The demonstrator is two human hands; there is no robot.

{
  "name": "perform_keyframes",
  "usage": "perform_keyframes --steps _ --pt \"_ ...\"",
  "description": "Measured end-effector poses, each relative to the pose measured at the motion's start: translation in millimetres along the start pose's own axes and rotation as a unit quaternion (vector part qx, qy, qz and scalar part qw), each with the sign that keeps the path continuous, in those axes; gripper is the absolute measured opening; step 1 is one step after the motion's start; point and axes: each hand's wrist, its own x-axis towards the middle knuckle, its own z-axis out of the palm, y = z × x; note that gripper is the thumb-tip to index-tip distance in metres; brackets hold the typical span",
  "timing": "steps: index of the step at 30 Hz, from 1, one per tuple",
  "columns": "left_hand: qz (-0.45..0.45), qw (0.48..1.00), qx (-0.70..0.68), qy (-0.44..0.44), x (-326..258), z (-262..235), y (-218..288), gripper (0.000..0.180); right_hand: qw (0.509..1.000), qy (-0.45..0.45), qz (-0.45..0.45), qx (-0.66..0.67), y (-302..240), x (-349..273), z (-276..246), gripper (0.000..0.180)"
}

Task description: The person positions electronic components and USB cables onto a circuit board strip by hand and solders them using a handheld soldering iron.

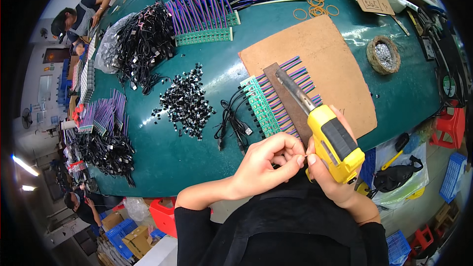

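Note:
My right hand (331, 175) grips a yellow and black soldering gun (335, 140), its metal barrel pointing to the far left. My left hand (272, 160) is closed in a pinch, its fingertips meeting those of my right hand. Something thin shows between them, too small to name. Beyond my hands a green circuit board strip (262, 108) with purple and blue wires (303, 76) rests partly on a brown board (345, 79). A dark flat bar (286, 96) lies across the wires, under the barrel. Black USB cables (231, 120) run from the strip's left side.
Small black connectors (186, 101) are heaped left of centre. Bundles of black cables (148, 44) and wired circuit strips (204, 15) lie behind. Rubber bands (318, 6) and a round bowl of silvery bits (384, 55) are at the back right. Other people work at left.

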Motion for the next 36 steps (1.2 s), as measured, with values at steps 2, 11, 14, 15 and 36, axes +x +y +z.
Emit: perform_keyframes --steps 2,11,14,15,36 --pt "0.109 0.993 0.017 0.049 0 4 -1 0.011 0.999 -0.019 0.027 -0.020 -2 -3 0 0.068" --pt "0.163 0.901 0.349 0.199 2 -61 28 0.006 0.993 0.011 0.097 0.071 -4 -5 -11 0.075" --pt "0.175 0.860 0.397 0.267 24 -69 8 0.007 0.988 0.015 0.124 0.093 1 -8 -12 0.074" --pt "0.187 0.854 0.396 0.280 29 -71 2 0.007 0.986 0.009 0.133 0.096 2 -8 -12 0.073" --pt "0.214 0.747 0.533 0.334 47 -75 -30 0.012 0.983 -0.005 0.169 0.070 9 -9 -4 0.067"
